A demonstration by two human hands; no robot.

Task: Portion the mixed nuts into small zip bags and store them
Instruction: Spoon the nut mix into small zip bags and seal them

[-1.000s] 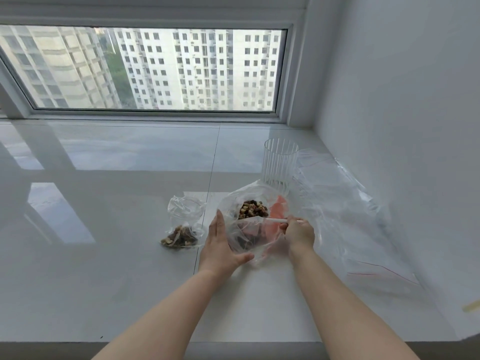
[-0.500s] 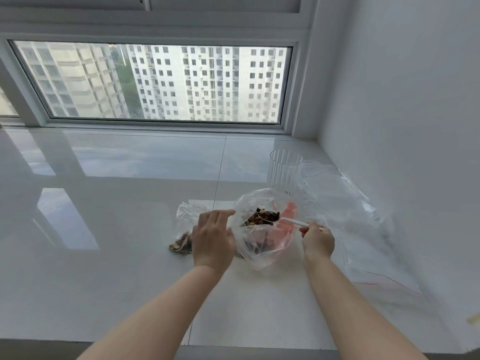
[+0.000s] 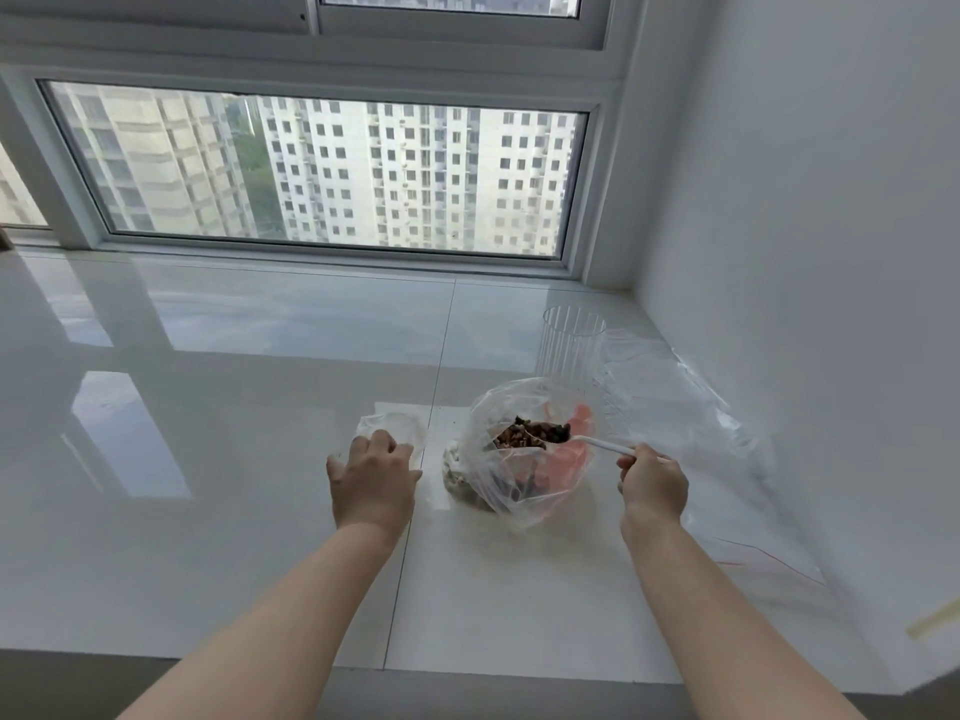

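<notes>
A large clear plastic bag (image 3: 524,491) of mixed nuts (image 3: 530,436) with a red patch inside stands open on the white sill. My right hand (image 3: 653,480) grips the handle of a white spoon (image 3: 602,445) whose bowl is loaded with nuts over the bag's mouth. A small clear zip bag (image 3: 392,426) sits to the left of the big bag. My left hand (image 3: 371,480) lies over the small bag, fingers curled at its top edge, hiding its contents.
A ribbed clear glass (image 3: 569,345) stands behind the big bag. Empty clear zip bags with red seal lines (image 3: 701,449) lie spread on the right along the wall (image 3: 805,304). The glossy sill's front edge (image 3: 467,672) is near me; the window (image 3: 322,174) is behind.
My left hand left the big bag and moved left onto the small zip bag. My right hand lifted the spoon with nuts out of the big bag. The camera tilted upward.
</notes>
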